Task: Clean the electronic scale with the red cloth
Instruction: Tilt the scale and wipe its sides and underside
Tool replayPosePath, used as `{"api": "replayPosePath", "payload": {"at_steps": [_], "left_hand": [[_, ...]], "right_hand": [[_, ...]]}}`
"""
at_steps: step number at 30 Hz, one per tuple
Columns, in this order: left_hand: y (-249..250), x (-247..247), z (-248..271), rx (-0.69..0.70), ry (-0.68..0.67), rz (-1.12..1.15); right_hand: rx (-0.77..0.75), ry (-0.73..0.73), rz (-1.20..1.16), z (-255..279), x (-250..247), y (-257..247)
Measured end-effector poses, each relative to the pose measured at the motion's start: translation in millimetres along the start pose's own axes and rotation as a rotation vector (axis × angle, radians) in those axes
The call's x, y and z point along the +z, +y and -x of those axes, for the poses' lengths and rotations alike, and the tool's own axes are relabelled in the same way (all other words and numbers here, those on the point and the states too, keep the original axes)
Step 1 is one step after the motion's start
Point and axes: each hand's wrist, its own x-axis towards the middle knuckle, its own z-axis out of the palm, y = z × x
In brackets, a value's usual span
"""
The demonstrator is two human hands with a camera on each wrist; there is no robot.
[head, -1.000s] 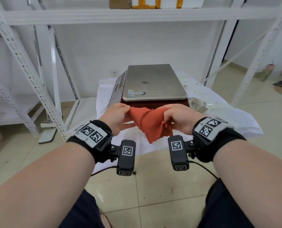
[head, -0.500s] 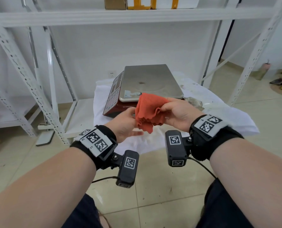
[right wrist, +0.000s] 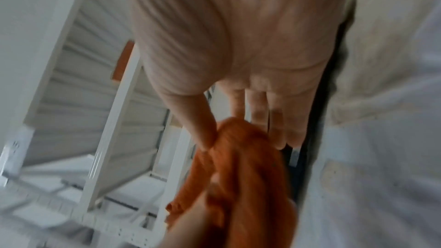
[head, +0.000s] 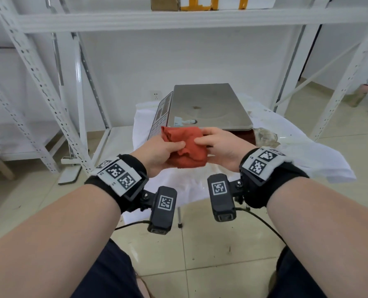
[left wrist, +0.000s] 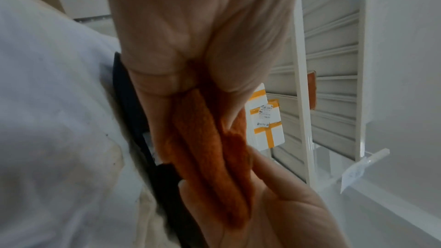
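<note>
Left hand: I've got my left hand (head: 159, 154) under and around the near-left side of the red cloth (head: 186, 147), thumb laid over the top, fingers curled into the fabric. It's gripping.
Right hand: my right hand (head: 221, 150) pinches the same cloth from the right, thumb and forefinger closed on a fold. The right wrist view is blurred, but I can see the thumb pressed against the bunched fabric there.
Cloth: bunched into a wad between both hands, held in the air just in front of the near edge of the scale. I can't tell whether it touches the scale. In the left wrist view (left wrist: 210, 139) it hangs in long folds that run away from the palm.
Scale: the electronic scale (head: 206, 108) sits on the white sheet (head: 297, 151), long axis running away from me, the steel platter flat and facing up. Its keypad panel (head: 161, 114) faces left, so the scale is turned side-on to me. There's a dark spot near the platter's middle and a sticker at its near-left corner.
Surroundings: white slotted shelving (head: 39, 82) stands behind and to both sides, boxes with yellow tape (head: 213, 2) up on the shelf above, tiled floor (head: 211, 254) below my forearms.
</note>
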Motion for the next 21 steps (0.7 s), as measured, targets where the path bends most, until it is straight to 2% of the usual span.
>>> {"api": "replayPosePath", "payload": {"at_steps": [3,6,11,14,18,21], "left_hand": [[-2.6,-5.9,4.6,-0.023,-0.027,-0.116],[-9.4,-12.3,6.2,-0.048,-0.012,-0.178],[-13.8,-24.8,8.4,-0.105,0.037,-0.27],[-10.9,-32.2,7.7,-0.132,0.182,-0.176],[-11.4,-62.2,-5.3,-0.184,0.435,-0.134],[-13.6,-68.7,-14.4,-0.23,0.48,-0.138]], "right_hand": [[-0.059,-0.029,0.009,-4.1,4.5,0.5],[-0.081,0.056,0.116,-5.8,10.4,5.4],[-0.077,0.164,0.436,-14.4,15.3,12.5],[-0.138,0.238,0.616,-24.7,8.5,10.5],[-0.283,0.474,0.791,-32.5,-15.9,-1.7],[-0.356,0.589,0.9,-35.5,-29.0,-5.7]]}}
